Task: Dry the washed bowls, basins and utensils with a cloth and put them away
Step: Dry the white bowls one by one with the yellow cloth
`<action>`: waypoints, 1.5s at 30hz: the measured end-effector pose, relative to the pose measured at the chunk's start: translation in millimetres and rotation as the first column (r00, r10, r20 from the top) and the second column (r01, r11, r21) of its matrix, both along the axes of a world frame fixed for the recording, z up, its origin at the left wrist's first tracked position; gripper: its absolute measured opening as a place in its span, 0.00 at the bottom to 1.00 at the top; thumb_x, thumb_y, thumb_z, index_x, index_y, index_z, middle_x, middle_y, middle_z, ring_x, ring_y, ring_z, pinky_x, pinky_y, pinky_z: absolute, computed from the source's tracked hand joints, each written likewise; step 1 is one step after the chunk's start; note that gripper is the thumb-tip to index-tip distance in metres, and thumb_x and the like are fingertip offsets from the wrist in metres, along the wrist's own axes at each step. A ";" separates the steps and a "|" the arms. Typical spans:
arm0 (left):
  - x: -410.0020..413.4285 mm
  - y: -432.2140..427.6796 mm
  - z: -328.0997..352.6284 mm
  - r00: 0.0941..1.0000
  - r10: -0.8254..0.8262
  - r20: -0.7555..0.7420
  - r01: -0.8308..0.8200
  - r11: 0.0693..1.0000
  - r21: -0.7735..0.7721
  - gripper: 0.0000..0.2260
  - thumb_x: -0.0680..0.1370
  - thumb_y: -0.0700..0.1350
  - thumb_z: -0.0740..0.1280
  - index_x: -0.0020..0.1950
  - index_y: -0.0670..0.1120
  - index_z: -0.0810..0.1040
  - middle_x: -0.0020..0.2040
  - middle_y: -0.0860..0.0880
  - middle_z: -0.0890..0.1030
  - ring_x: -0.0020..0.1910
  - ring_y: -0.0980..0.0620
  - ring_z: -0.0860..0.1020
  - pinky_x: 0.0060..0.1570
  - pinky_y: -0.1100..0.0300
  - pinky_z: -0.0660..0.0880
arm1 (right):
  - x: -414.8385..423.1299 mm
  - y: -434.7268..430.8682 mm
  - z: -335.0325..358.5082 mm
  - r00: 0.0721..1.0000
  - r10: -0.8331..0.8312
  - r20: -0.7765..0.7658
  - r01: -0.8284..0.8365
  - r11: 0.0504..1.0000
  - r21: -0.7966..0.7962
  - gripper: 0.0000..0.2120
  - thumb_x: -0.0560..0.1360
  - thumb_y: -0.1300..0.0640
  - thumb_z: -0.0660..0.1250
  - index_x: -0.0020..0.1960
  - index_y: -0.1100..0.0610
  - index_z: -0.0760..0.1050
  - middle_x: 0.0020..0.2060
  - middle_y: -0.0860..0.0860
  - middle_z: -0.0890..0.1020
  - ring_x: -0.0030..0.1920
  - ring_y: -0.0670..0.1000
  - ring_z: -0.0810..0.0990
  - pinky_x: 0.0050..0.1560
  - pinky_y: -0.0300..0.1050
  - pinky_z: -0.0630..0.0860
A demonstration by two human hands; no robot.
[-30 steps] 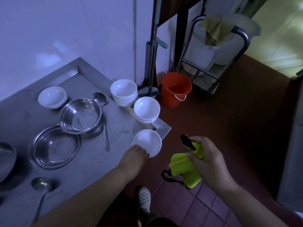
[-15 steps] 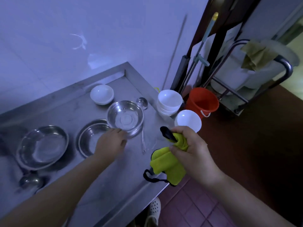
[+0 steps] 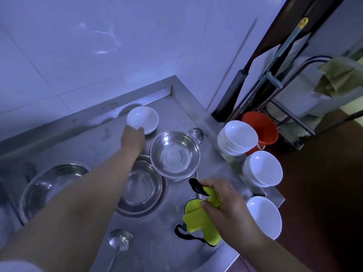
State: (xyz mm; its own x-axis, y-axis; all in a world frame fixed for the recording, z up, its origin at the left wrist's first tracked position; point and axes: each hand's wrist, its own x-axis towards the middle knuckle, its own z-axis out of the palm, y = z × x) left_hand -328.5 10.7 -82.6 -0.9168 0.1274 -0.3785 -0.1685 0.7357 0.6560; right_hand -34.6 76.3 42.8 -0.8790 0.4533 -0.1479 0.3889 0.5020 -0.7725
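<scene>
A white bowl (image 3: 146, 118) stands at the back of the steel counter (image 3: 157, 252), near the wall corner. My left hand (image 3: 132, 140) reaches over the basins, and its fingers curl on the bowl's near rim. My right hand (image 3: 229, 205) grips a bunched yellow cloth (image 3: 196, 220) with black trim above the counter's front right. A small steel basin (image 3: 174, 154) sits partly on a wider one (image 3: 141, 191). A third basin (image 3: 49, 185) lies at the left, partly hidden by my forearm.
Along the counter's right edge are two stacks of white bowls (image 3: 237, 138) (image 3: 263, 167) and a single bowl (image 3: 265, 216). One ladle (image 3: 119, 240) lies at the front, another (image 3: 196, 134) behind the small basin. A red bucket (image 3: 263, 130) and mop handles stand on the floor at right.
My left hand left the bowl at the counter's corner, passed the steel basin and reached the far white bowl. The view swung left. My right hand kept the cloth.
</scene>
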 end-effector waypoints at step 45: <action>272.7 -243.0 279.6 0.888 0.167 -0.430 -0.083 0.975 0.208 0.20 0.66 0.41 0.76 0.56 0.49 0.78 0.49 0.55 0.80 0.45 0.63 0.77 0.42 0.75 0.72 | -24.9 -114.6 117.8 0.884 0.249 -0.395 -0.309 0.946 -0.096 0.21 0.71 0.67 0.65 0.59 0.48 0.70 0.55 0.46 0.74 0.53 0.42 0.73 0.51 0.35 0.70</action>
